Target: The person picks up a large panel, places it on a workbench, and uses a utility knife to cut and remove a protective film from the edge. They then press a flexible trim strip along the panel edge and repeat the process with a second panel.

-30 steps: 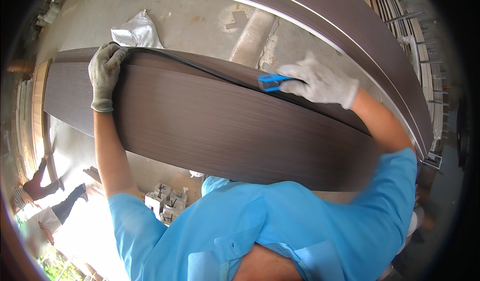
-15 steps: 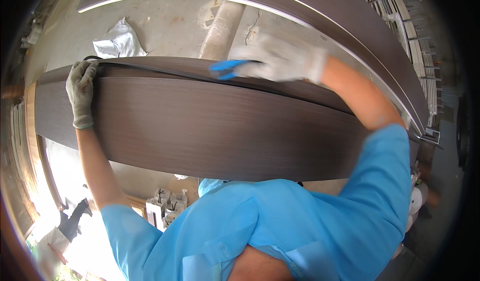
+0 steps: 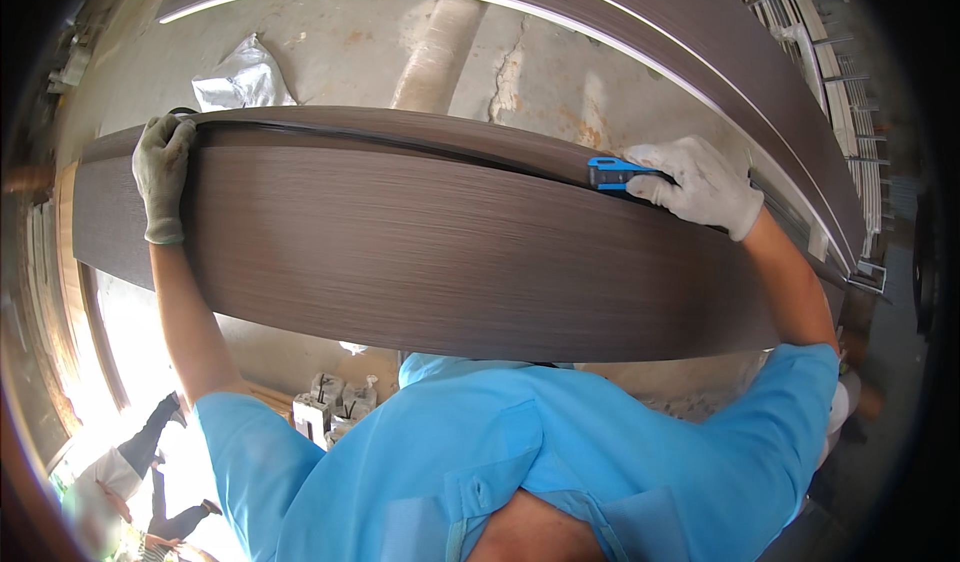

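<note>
A brown board (image 3: 450, 252) is laid across the centre, with a black strip (image 3: 400, 144) run along its far edge from 10 toward 2 o'clock, and a second brown board (image 3: 420, 120) is seen just beyond the strip. The strip's left end is covered by the gloved left grip (image 3: 162, 167) at 10 o'clock; whether it is pinched or only pressed there cannot be told. A blue-and-black hand tool (image 3: 612, 175) is held closed in the gloved right grip (image 3: 697, 182) at 2 o'clock, over the strip. The strip is judged to be laid out but not visibly finished: between the two grips a dark line is shown, and whether it is fixed cannot be made out. Its stretch past the right grip is mostly hidden by hand and forearm. On the floor (image 3: 335, 47) a silvery bag (image 3: 245, 80) is left at 10 o'clock; long panels (image 3: 640, 12) are ranged from 12 to 3, wrapped blocks (image 3: 345, 402) are set at 7, and other people (image 3: 110, 477) are seen at 8 o'clock, all apart from the strip
</note>
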Demonstrator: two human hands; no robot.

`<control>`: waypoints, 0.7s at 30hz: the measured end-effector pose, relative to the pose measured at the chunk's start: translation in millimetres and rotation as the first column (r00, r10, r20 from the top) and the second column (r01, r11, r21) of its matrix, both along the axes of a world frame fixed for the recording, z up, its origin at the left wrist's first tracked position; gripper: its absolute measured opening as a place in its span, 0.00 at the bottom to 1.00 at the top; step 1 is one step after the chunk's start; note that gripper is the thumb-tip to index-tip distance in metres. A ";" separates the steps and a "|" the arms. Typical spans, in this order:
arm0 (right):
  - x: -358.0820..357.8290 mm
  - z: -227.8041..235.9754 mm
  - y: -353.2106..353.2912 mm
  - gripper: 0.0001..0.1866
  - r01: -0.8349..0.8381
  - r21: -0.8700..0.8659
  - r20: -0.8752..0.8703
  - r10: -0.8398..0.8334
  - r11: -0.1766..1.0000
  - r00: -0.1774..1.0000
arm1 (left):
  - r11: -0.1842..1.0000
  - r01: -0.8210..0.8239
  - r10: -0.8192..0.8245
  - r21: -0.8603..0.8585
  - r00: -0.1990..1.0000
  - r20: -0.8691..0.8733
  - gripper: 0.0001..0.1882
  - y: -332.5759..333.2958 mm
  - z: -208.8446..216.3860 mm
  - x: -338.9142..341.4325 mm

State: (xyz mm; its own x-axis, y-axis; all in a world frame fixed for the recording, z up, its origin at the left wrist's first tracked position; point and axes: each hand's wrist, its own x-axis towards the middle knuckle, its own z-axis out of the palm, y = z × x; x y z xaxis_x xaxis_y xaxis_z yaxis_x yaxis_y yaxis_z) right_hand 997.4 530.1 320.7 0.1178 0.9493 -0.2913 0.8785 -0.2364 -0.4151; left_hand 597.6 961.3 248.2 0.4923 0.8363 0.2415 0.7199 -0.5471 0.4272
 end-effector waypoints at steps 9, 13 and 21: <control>-31.0 -7.3 89.1 0.18 -0.209 0.032 -0.017 0.210 0.977 0.978 | 1.000 -0.014 0.014 -0.017 1.000 0.014 0.13 -6.6 4.7 4.3; -41.6 -15.5 119.4 0.16 -0.313 0.125 -0.018 0.318 0.941 0.948 | 1.000 -0.010 0.010 -0.004 1.000 0.015 0.13 -7.0 4.9 5.0; -91.3 -24.7 209.8 0.20 -0.451 0.156 0.090 0.442 0.879 0.892 | 0.999 -0.034 0.035 -0.030 0.998 0.048 0.13 -4.6 0.4 2.8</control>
